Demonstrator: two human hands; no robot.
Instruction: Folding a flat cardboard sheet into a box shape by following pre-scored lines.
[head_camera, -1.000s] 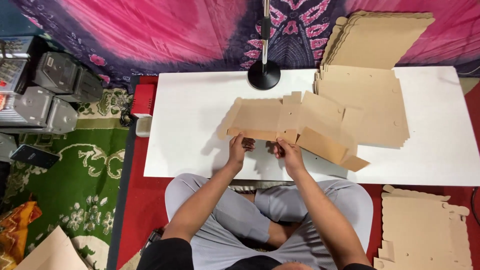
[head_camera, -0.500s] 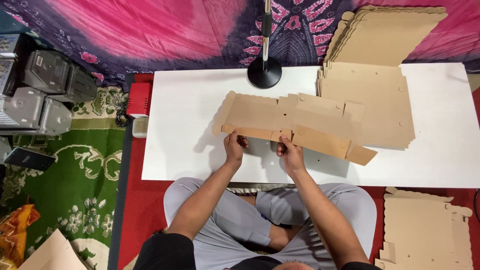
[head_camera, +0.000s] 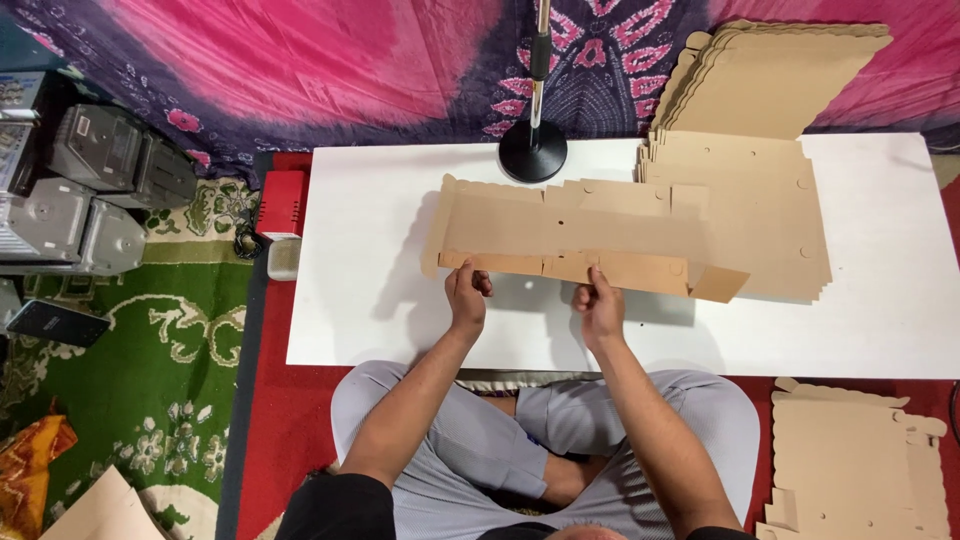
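The fingers of the left hand (head_camera: 466, 297) curl over the near edge of a flat die-cut cardboard box blank (head_camera: 580, 235), pinching the folded-up front flap between thumb and fingertips. The right hand (head_camera: 600, 308) does the same a little further along that edge, thumb on top, fingers tucked under the flap where they cannot be seen clearly. Both hands grip the same long strip, near each other and left of its middle.

The blank lies across the white table (head_camera: 380, 330), its far side reaching toward the black round stand base (head_camera: 532, 163) and its right end overlapping a stack of unfolded blanks (head_camera: 760, 220). More blanks lean against the pink and purple cloth (head_camera: 300, 70) behind, and others lie on the red floor mat by the person's right knee (head_camera: 860, 460).

The likely trouble is uneven folding: with both hands left of centre, the right end of the flap (head_camera: 715, 283) stands free and may spring back or crease off its score line. That end also rests on the stack, so lifting or sliding the blank could drag the top sheets askew. A push away from the body could nudge the stand base.
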